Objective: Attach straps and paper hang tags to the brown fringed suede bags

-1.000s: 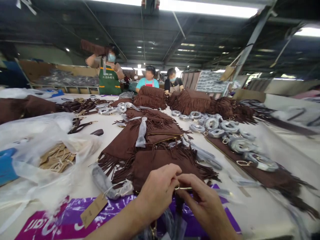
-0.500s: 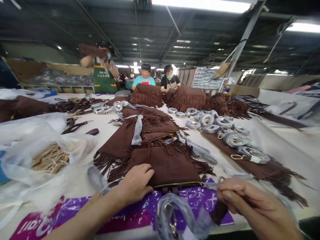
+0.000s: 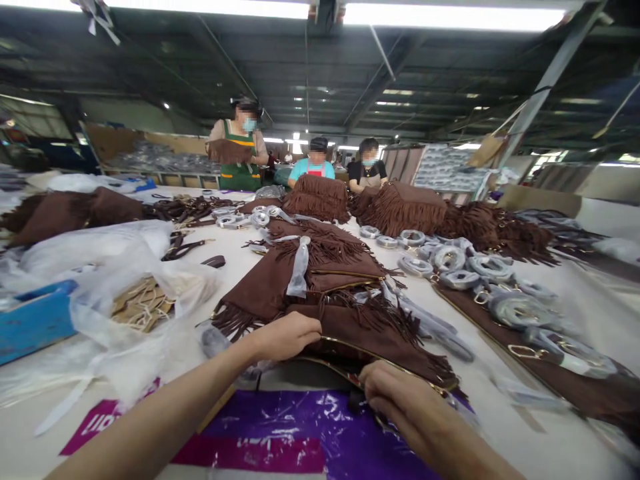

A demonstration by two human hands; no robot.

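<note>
A dark brown fringed bag (image 3: 370, 333) lies in front of me, its gold zipper undone and its mouth gaping toward me. My left hand (image 3: 290, 335) is closed on the left end of the zipper edge. With fingers bent, my right hand (image 3: 395, 390) grips the near edge of the opening, toward the right. Dark parts and a bit of metal show under the right hand, too hidden to name. The bag's inside is mostly in shadow. Beneath lies a purple and magenta plastic bag (image 3: 280, 427).
Brown fringed bags (image 3: 260, 280) lie just beyond. Plastic-wrapped strap coils (image 3: 450, 259) rest at right, some on a long brown piece (image 3: 480, 327). At left are a clear plastic bag with tan tags (image 3: 143, 305) and a blue box (image 3: 40, 320). Several co-workers (image 3: 243, 150) stand across the table.
The zipped bag is now open, with both hands on its edges. My right hand has moved left onto the opening. The wrapped strap coil in front no longer shows there. The view has swung left.
</note>
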